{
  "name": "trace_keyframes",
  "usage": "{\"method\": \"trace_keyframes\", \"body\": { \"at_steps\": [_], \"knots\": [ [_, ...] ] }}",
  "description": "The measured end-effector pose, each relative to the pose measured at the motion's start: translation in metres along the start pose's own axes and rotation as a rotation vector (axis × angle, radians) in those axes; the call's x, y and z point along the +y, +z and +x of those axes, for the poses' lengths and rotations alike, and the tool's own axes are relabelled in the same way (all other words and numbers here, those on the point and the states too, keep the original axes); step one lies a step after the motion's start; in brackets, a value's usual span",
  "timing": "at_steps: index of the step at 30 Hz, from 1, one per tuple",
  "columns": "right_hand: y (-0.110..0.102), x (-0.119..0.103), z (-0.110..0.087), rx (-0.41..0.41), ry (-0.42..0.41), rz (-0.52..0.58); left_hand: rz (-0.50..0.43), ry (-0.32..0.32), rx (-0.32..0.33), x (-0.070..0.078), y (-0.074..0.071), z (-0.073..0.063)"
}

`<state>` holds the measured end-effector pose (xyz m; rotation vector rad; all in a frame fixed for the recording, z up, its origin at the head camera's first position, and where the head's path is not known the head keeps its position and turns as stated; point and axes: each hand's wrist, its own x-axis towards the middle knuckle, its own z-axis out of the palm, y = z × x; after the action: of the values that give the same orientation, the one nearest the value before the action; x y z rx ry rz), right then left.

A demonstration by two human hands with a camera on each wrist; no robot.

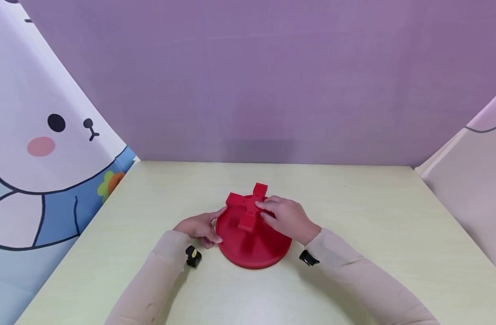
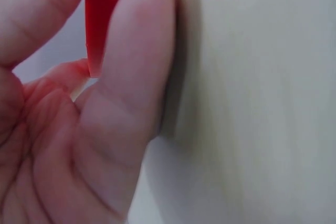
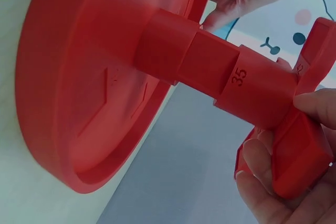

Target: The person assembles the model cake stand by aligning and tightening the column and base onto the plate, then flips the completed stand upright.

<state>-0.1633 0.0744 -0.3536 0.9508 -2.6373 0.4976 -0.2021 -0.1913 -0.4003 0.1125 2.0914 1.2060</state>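
Observation:
A round red base [image 1: 254, 253] with a raised rim lies on the table. From its middle rises a stepped red post [image 3: 167, 45]. A red cross-shaped top piece [image 1: 249, 205] stands above it; its thick sleeve bears the number 35 [image 3: 240, 77] and meets the post's narrower section. My right hand [image 1: 286, 216] pinches one arm of the cross [image 3: 302, 156] between thumb and fingers. At the base's left edge is my left hand [image 1: 199, 227], two digits spread and touching the rim. The left wrist view shows one straight finger [image 2: 136, 51] low along the tabletop.
The pale tabletop [image 1: 366, 216] surrounds the base and ends at a purple backdrop [image 1: 256, 90]. A cartoon-printed cloth [image 1: 40, 104] covers the left side, and a pale cloth [image 1: 475, 180] the right. Small black devices [image 1: 193, 257] sit at both wrists.

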Motion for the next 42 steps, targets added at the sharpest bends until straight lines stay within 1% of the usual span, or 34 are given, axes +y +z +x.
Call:
{"method": "trace_keyframes", "body": {
  "at_steps": [3,6,10,14,17,19,21,23,25,26,28,30,32,37,42],
  "knots": [
    [0.001,-0.004,0.000,0.003,0.033,-0.010,-0.007,0.005,-0.011,-0.001,0.000,0.000],
    [0.002,-0.009,0.000,0.026,0.063,-0.028,0.002,0.013,-0.019,-0.001,-0.001,0.000],
    [0.004,-0.017,0.000,0.051,0.092,-0.092,-0.003,0.010,-0.015,-0.001,0.000,0.001],
    [0.003,-0.024,0.000,0.034,0.111,-0.144,-0.022,0.001,-0.004,-0.001,0.001,0.002],
    [-0.003,-0.024,0.002,-0.004,0.137,-0.110,-0.038,-0.003,-0.002,0.000,0.002,0.003],
    [-0.009,-0.022,0.002,-0.001,0.148,-0.068,-0.051,-0.005,-0.002,0.000,0.002,0.004],
    [-0.015,-0.017,0.004,0.052,0.136,-0.010,-0.052,-0.004,-0.001,0.001,0.003,0.004],
    [-0.021,-0.010,0.005,0.127,0.079,0.009,-0.035,0.002,0.002,0.002,0.003,0.004],
    [-0.024,0.000,0.008,0.163,0.021,0.007,-0.019,0.005,0.007,0.003,0.002,0.004],
    [-0.025,0.005,0.009,0.156,-0.001,-0.001,-0.006,0.005,0.011,0.003,0.002,0.004],
    [-0.024,0.014,0.010,0.104,-0.021,-0.028,0.012,0.004,0.015,0.004,0.002,0.004],
    [-0.020,0.020,0.010,0.035,-0.012,-0.044,0.019,-0.001,0.024,0.005,0.003,0.005],
    [-0.016,0.025,0.008,-0.001,0.000,-0.057,0.020,-0.001,0.025,0.005,0.004,0.005],
    [-0.011,0.029,0.004,0.016,0.033,-0.063,0.002,-0.001,0.027,0.006,0.006,0.005],
    [-0.010,0.029,0.004,0.031,0.025,-0.063,0.024,0.008,0.042,0.006,0.004,0.006]
  ]
}}
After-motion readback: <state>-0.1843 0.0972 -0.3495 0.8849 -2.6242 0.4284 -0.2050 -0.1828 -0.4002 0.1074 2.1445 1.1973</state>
